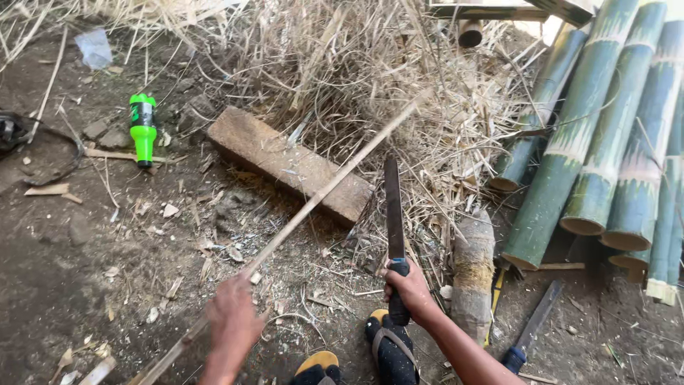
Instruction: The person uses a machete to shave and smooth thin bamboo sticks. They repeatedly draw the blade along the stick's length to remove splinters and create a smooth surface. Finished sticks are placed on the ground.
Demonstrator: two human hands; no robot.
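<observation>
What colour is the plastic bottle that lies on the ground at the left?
The plastic bottle is bright green with a dark band around it; the head view shows it.

we're outdoors on bare dirt [64, 285] littered with chips | dry straw [335, 64] heaped at the back | green bamboo poles [613, 142] stacked right | wood block [288, 164] mid-ground | green bottle [143, 128] left | harsh daylight
</observation>
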